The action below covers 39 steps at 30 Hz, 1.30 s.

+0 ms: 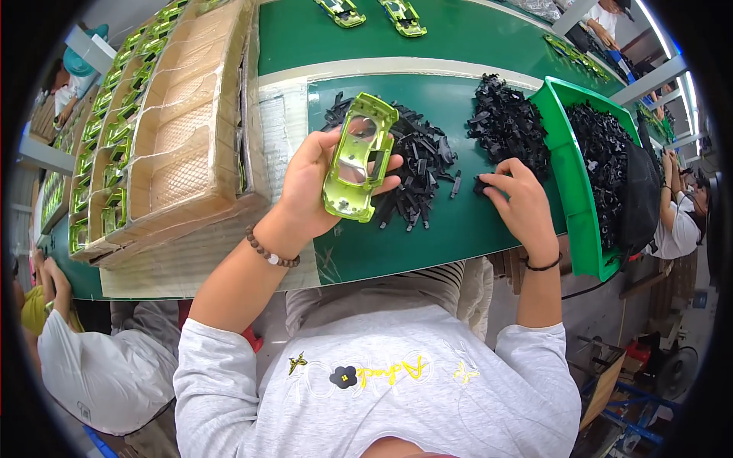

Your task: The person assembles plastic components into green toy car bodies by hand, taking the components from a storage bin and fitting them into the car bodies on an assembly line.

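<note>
My left hand (304, 183) is closed round a shiny lime-green toy car body shell (350, 200), tilted upright above the bench with its window openings showing. Behind the shell and to its right spreads a pile of small black plastic parts (418, 164). My right hand (525, 204) is low over the bench, thumb and fingertips pinched on one small black plastic part (479, 185); its exact shape is partly hidden. Just beyond that hand lies a second heap of black parts (504, 114).
A divided cardboard box (191, 114) of green car shells stands at the left. At the right, a green plastic bin (561, 175) holds more black parts. Car shells (402, 17) lie on the green belt (473, 34) beyond the bench. Other people sit on both sides.
</note>
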Each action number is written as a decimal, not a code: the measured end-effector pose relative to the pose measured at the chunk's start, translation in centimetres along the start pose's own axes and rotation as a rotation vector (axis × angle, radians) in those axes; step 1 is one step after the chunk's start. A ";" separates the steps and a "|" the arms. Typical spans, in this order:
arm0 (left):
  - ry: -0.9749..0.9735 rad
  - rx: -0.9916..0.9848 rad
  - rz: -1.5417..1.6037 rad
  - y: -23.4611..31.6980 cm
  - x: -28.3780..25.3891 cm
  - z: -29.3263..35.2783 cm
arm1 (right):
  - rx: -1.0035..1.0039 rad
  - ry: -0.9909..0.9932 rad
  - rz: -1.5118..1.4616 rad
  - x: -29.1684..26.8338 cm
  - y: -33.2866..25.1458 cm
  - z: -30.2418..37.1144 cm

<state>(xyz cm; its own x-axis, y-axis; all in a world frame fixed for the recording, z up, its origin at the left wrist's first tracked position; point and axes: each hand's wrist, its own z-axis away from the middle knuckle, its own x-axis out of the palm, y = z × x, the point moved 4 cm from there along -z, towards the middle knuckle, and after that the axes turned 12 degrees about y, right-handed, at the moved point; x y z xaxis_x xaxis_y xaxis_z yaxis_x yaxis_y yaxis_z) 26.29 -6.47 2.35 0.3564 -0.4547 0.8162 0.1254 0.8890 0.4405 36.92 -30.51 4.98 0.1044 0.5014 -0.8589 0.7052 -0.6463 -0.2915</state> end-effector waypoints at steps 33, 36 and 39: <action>0.018 0.166 -0.663 2.4 1.7 2.4 | -0.886 0.523 -0.059 0.7 -15.4 -4.9; 0.027 0.173 -0.711 2.4 1.6 2.2 | -0.903 0.492 -0.031 0.4 -15.3 -5.1; -0.017 0.298 -0.800 2.2 0.5 1.6 | -0.908 0.489 -0.010 0.6 -15.3 -5.3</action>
<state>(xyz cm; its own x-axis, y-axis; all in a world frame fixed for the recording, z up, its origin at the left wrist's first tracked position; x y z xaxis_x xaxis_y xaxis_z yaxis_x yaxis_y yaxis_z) 25.31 -4.78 4.33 0.2498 -0.9424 0.2225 0.0836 0.2499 0.9647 29.86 -17.24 11.12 0.2258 0.8148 -0.5339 0.9504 -0.0639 0.3044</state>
